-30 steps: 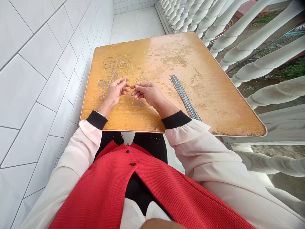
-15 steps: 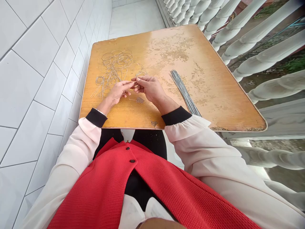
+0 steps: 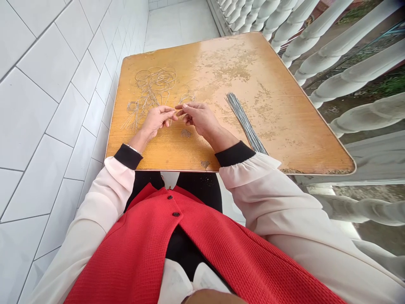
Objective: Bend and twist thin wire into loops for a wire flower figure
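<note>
My left hand (image 3: 156,119) and my right hand (image 3: 198,117) meet fingertip to fingertip over the near left part of a worn wooden table (image 3: 284,126). Both pinch a thin piece of bent wire (image 3: 186,97) between them; its loop shows just beyond the fingers. A heap of bent wire shapes with round loops (image 3: 152,88) lies beyond my left hand. To the right of my right hand lies a bundle of straight grey wires (image 3: 242,120), running from my right cuff toward the table's middle.
A white tiled wall (image 3: 47,93) runs along the left. White stone balusters (image 3: 332,50) line the right side beyond the table edge. A white tiled floor (image 3: 180,25) stretches past the table's far end.
The wire piece that hung down to the tabletop between my hands a second ago has been lifted up. My hands have drawn closer together and shifted slightly away from me.
</note>
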Motion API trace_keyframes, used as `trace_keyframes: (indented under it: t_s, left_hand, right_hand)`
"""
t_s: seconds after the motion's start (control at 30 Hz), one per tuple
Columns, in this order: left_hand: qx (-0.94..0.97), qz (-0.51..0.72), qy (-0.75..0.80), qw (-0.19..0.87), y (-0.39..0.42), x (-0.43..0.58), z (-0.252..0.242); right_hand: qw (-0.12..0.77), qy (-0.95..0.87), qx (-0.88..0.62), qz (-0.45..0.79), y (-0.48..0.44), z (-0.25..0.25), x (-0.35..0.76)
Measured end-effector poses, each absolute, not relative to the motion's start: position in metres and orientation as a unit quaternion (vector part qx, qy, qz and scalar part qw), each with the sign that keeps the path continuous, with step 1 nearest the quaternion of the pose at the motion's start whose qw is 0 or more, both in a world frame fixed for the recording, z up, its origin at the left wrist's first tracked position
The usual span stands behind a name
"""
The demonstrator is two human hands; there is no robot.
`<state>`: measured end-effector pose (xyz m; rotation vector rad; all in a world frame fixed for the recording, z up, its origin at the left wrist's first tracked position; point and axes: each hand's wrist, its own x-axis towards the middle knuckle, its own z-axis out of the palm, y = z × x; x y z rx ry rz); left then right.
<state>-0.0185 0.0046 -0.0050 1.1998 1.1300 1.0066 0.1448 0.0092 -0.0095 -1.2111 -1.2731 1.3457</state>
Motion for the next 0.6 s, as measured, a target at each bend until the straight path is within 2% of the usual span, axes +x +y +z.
trace_keyframes:
  t_s: [0.13, 0.27, 0.4, 0.6]
  left_hand:
    - [0.463, 0.471, 0.47, 0.586, 0.009, -0.024, -0.005]
    - [0.416, 0.502, 0.422, 0.63, 0.009, -0.025, 0.0]
    - [0.398, 0.502, 0.382, 0.666, 0.011, -0.028, 0.002]
    - [0.426, 0.501, 0.391, 0.644, 0.013, -0.033, -0.002]
  right_hand:
    - [0.405, -0.513, -0.532, 0.538, 0.004, -0.01, 0.138]
    - [0.384, -0.523, -0.509, 0.565, -0.006, -0.011, 0.127]
    - [0.404, -0.53, -0.458, 0.588, -0.014, -0.01, 0.12]
    - [0.437, -0.507, -0.47, 0.576, -0.016, -0.01, 0.117]
